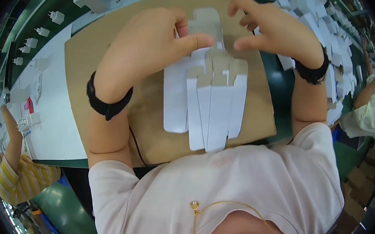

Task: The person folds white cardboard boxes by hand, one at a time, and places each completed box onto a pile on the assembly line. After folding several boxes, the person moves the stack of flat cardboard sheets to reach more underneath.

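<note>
A group of slim white cardboard boxes [216, 110] lies side by side on a brown board, their grey-beige end flaps pointing away from me. Beyond them are further pale boxes [205, 19], partly hidden by my left hand. My left hand [158, 41] hovers over the left side of these boxes, thumb stretched out and fingers bent downward, with nothing visible in it. To the right of the boxes, my right hand [269, 27] is raised with thumb and fingers apart, holding nothing. Black bands circle both wrists.
The brown cardboard sheet [94, 49] covers the bench before me. Many white boxes [322, 29] are heaped at the right. White plug adapters [56, 17] stand along the far left. Co-workers sit at both sides, one in a yellow striped sleeve [27, 175]. A dark cable [135, 144] lies near my left arm.
</note>
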A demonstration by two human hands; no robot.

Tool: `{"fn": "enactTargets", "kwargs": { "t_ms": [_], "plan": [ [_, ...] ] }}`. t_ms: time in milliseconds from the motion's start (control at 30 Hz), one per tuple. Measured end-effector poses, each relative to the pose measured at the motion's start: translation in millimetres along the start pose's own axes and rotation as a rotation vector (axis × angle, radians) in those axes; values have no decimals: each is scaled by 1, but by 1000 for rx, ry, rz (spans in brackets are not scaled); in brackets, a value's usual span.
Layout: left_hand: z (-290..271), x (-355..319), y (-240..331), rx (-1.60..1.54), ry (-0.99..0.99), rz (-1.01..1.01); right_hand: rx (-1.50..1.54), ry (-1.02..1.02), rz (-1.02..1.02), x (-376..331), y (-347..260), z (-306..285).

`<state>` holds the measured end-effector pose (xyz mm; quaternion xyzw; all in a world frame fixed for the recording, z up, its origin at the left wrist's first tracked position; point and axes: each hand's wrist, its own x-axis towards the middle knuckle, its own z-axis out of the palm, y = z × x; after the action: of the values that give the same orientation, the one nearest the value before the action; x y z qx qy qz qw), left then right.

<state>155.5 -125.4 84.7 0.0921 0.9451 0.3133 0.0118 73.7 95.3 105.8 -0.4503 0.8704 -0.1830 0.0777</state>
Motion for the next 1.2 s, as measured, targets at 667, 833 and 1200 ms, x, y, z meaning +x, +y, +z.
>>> {"fn": "enactTargets", "kwargs": {
  "t_ms": [667, 833, 1200],
  "plan": [
    [-4, -9, 6, -1051, -216, 182, 940, 61, -223, 35, 1, -31],
    [1, 5, 5, -1669, -367, 144, 531, 504, -285, 54, -10, -17],
    [2, 10, -2, -889, 280, 207, 471, 622, -211, 58, -41, 22]
  ]
}}
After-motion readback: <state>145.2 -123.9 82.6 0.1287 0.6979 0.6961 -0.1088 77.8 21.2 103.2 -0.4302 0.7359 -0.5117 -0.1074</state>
